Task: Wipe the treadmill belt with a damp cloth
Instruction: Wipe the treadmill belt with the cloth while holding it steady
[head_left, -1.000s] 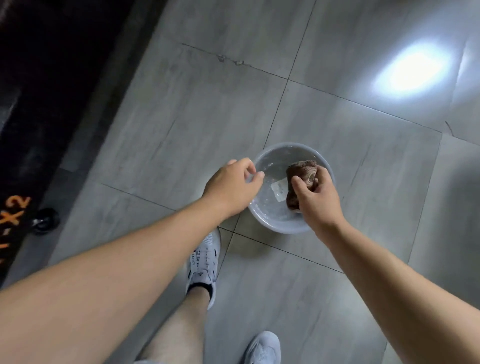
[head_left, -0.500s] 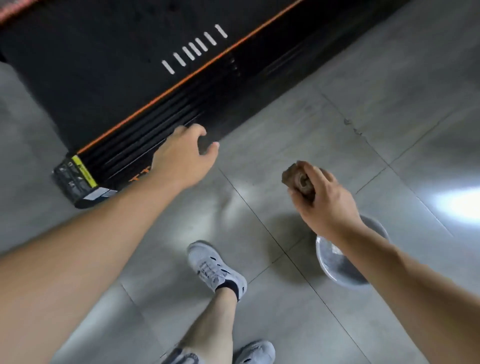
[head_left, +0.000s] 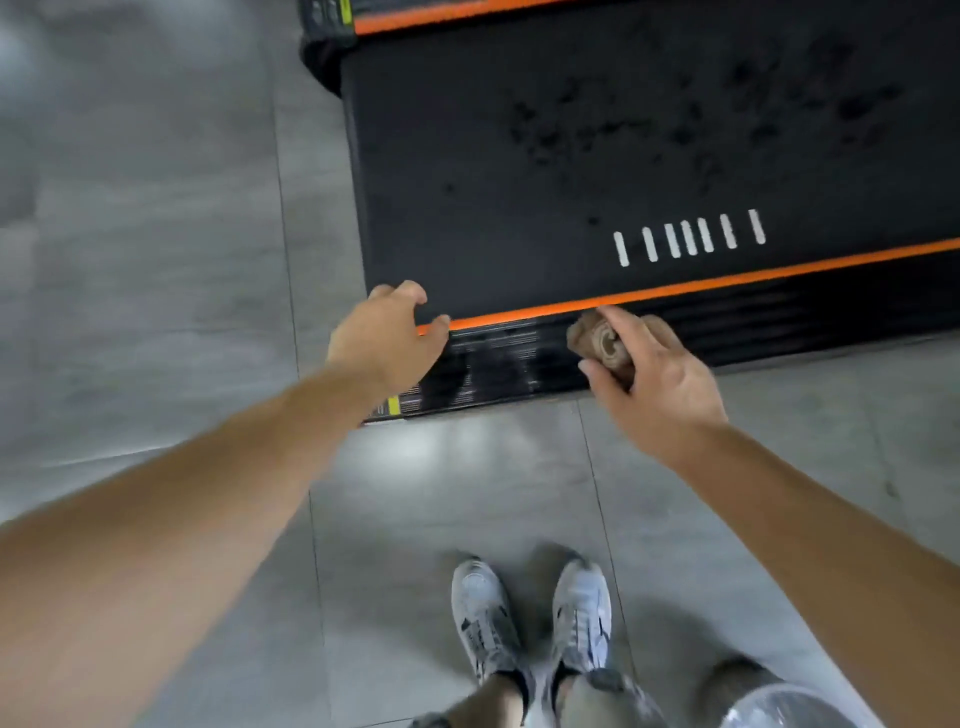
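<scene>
The person's right hand (head_left: 660, 384) was clenched around a brown cloth (head_left: 602, 343), bunched into a tight wad, with the thumb along its near side and the fingers wrapped over the top. The hand held the wad over the treadmill's near side rail (head_left: 498, 364), just short of the orange strip (head_left: 727, 283) that ran along the edge of the belt. I could not tell whether the cloth touched the rail or hung a little above it.

The left hand (head_left: 387, 338) held nothing. Its fingers were loosely curved and spread, reaching over the corner of the deck where the orange strip ended, with the fingertips at the edge of the belt. Whether they rested on it I could not say.

The treadmill belt (head_left: 519, 182) lay black and flat beyond both hands, filling the upper right of the scene. A row of short white bars (head_left: 691, 239) was printed near its closer edge, and darker blotches (head_left: 623, 130) were scattered across its far half. The side rail looked blurred, with a yellow label (head_left: 393, 406) at its left end.

The person stood on grey floor tiles (head_left: 156, 260) facing the machine, feet together in pale grey shoes (head_left: 483, 618). At the bottom right corner, beside the right leg, the rim of a pale round basin (head_left: 779, 706) showed, mostly cut off by the frame.
</scene>
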